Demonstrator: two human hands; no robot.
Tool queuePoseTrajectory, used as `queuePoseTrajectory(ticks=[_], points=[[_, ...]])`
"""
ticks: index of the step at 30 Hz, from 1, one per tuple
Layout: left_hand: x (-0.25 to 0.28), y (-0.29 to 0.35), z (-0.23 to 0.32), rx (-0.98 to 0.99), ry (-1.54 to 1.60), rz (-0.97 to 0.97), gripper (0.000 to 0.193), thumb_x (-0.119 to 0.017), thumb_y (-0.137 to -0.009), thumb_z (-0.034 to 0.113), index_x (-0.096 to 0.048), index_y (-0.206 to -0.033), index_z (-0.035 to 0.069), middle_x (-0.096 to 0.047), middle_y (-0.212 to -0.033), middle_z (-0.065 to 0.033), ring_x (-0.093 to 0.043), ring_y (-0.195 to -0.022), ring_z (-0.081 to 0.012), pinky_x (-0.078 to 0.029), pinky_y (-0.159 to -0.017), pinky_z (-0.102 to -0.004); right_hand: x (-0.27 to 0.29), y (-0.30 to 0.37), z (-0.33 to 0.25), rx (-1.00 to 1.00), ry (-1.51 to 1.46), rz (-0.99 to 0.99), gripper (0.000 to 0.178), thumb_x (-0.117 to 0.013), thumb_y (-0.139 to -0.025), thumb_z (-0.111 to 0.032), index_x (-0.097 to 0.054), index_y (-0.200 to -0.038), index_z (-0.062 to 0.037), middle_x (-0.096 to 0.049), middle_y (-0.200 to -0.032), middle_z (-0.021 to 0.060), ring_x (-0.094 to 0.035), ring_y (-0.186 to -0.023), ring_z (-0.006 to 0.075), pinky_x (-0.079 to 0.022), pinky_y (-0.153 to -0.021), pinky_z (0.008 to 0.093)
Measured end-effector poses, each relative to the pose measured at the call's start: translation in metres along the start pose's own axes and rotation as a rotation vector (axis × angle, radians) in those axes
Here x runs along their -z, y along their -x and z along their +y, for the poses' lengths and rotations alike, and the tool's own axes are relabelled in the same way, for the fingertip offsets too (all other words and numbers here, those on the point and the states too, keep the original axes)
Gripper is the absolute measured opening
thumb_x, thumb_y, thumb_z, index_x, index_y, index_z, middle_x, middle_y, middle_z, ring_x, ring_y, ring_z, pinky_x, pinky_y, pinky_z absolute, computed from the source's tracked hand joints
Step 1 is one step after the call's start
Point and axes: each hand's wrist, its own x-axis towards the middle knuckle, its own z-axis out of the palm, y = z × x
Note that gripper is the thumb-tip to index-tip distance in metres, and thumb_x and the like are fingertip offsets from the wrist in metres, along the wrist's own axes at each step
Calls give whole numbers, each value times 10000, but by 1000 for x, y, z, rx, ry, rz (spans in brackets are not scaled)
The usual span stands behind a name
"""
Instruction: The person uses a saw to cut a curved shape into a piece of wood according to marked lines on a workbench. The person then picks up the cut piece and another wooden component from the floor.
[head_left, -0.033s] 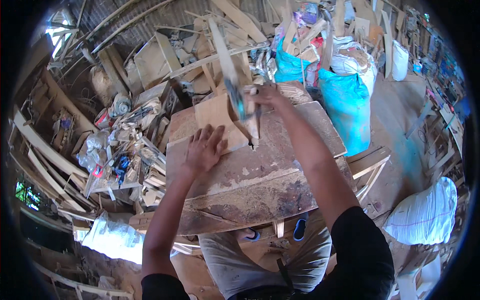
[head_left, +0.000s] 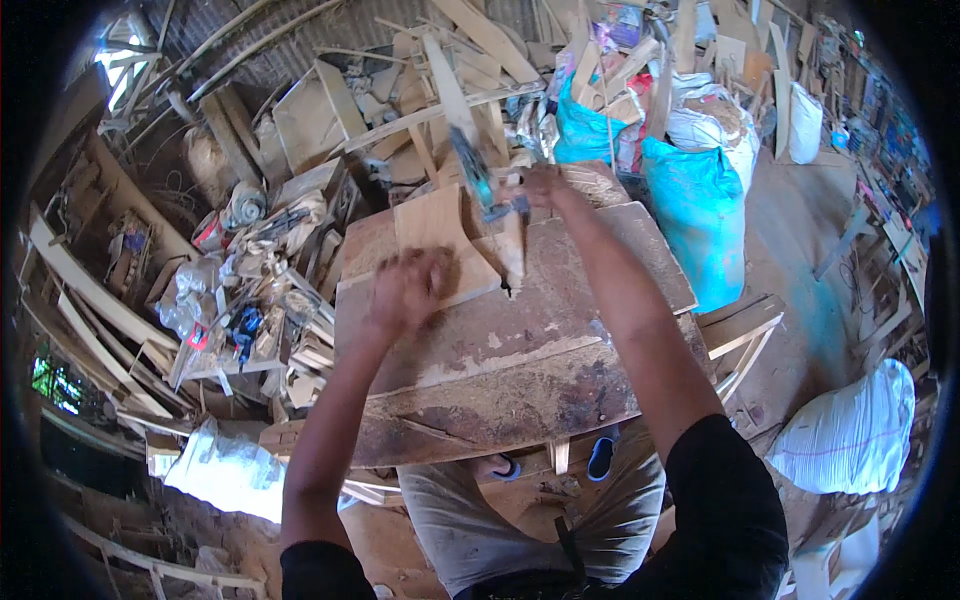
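A board (head_left: 432, 222) lies on the worktop (head_left: 560, 310).
Left hand (head_left: 411, 287) blurred over it, right hand (head_left: 543, 187) by the tool (head_left: 472, 172); from here I can't tell either grip.

Left hand (head_left: 408, 288): blurred, finger outlines indistinct. Right hand (head_left: 540, 188): blurred, grip on the tool (head_left: 473, 172) unclear. Black sleeves (head_left: 725, 495): both cut off by the lower edge.

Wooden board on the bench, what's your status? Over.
Left hand blurred over wooden board, contact unclear. Right hand beside teal-and-dark device, grip unclear. Board on bench, left hand hiding part.
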Motion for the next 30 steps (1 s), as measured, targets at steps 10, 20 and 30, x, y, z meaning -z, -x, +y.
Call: queuePoseTrajectory(ticks=[10, 20, 30], points=[[-20, -144, -75, -242, 9, 7, 515, -442, -1086, 567, -542, -1543, 351, -406, -1698, -72, -276, -1592, -414, -187, -1302, -592, -9, 53, 59, 181, 58, 270, 702, -687, -849, -186, -550, -1529, -77, -451, -1644, 180, -540, -1416, 403, -460, -1171, 506], [39, 8, -104, -179, -216, 108, 589, -565, -1029, 609, -679, -1166, 47, -682, -1210, -218, -642, -1181, -441, -498, -1035, -542, 44, 205, 265, -218, 395, 643, 629, -742, -943, -268, -552, -1516, -90, -630, -1456, 213, -578, -1353, 419, -477, -1131, 514], [33, 125, -15, 33, -24, 22, 608, -488, -1084, 549, -776, -949, 31, -742, -876, -287, -736, -887, -466, -597, -834, -551, -70, 420, -29, 274, -362, 616, 572, -813, -930, -187, -607, -1443, -40, -664, -1395, 230, -627, -1347, 355, -529, -1085, 461]])
